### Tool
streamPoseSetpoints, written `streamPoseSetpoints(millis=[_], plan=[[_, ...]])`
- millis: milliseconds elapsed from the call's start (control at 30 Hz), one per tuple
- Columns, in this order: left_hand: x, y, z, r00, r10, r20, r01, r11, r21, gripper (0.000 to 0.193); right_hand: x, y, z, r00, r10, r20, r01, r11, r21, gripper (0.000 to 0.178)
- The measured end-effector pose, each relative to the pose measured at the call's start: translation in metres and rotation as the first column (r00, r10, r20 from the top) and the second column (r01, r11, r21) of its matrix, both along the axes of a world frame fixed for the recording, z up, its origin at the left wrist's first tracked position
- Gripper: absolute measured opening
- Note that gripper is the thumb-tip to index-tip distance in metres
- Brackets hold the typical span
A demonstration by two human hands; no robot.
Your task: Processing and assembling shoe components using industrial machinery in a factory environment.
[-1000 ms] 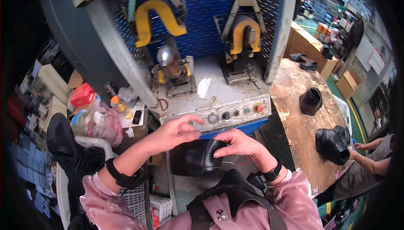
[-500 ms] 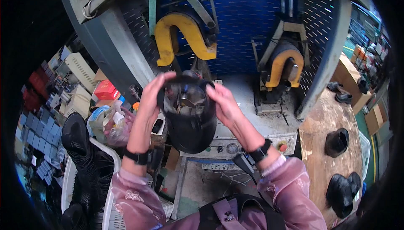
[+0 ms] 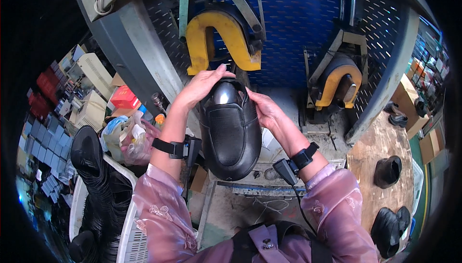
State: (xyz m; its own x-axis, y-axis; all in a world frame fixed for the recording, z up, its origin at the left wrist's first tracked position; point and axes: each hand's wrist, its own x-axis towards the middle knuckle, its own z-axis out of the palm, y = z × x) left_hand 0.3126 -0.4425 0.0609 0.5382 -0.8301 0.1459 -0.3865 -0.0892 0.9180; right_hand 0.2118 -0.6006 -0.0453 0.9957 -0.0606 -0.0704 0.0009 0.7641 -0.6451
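A black leather shoe (image 3: 231, 133) is in front of me, its rounded toe toward me. Through its opening shows a shiny metal form (image 3: 224, 93), with the shoe around it. My left hand (image 3: 204, 87) curls over the far left rim of the opening, its fingers partly hidden behind it. On the other side, my right hand (image 3: 265, 110) grips the right rim, thumb and fingers closed on the leather. Beyond the shoe stands a yellow U-shaped machine clamp (image 3: 224, 25).
A second yellow clamp (image 3: 340, 78) stands at the right of the machine. On the wooden table (image 3: 363, 167) are several black shoes. A white basket (image 3: 126, 224) at left holds black boots (image 3: 86, 155). Plastic bags (image 3: 137, 140) lie beside the machine's left post (image 3: 144, 46).
The shoe's opening, earlier facing me with the form seen through it, has come down around the metal form; the shoe's top now shows. Both hands remain at its rim.
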Motion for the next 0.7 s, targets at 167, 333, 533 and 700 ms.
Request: streamPoseSetpoints(millis=[167, 333, 533, 700], plan=[[-0.002, 0.009, -0.025, 0.934, 0.024, 0.357, 0.011, 0.995, -0.097, 0.059, -0.085, 0.048, -0.033, 0.989, -0.093, -0.113, 0.102, 0.992, 0.078, 0.038], [-0.013, 0.014, -0.039, 0.813, 0.018, 0.582, 0.147, 0.961, -0.234, 0.054, -0.107, 0.097, -0.103, 0.914, -0.313, -0.259, 0.368, 0.907, 0.203, 0.043], [-0.012, 0.024, -0.055, 0.781, 0.038, 0.623, 0.23, 0.91, -0.344, 0.059, -0.037, 0.111, -0.131, 0.623, -0.713, -0.322, 0.743, 0.668, -0.041, 0.048], [-0.023, 0.029, -0.071, 0.756, 0.102, 0.647, 0.25, 0.868, -0.429, 0.056, 0.014, 0.085, -0.18, 0.286, -0.943, -0.169, 0.741, 0.33, -0.585, 0.057]])
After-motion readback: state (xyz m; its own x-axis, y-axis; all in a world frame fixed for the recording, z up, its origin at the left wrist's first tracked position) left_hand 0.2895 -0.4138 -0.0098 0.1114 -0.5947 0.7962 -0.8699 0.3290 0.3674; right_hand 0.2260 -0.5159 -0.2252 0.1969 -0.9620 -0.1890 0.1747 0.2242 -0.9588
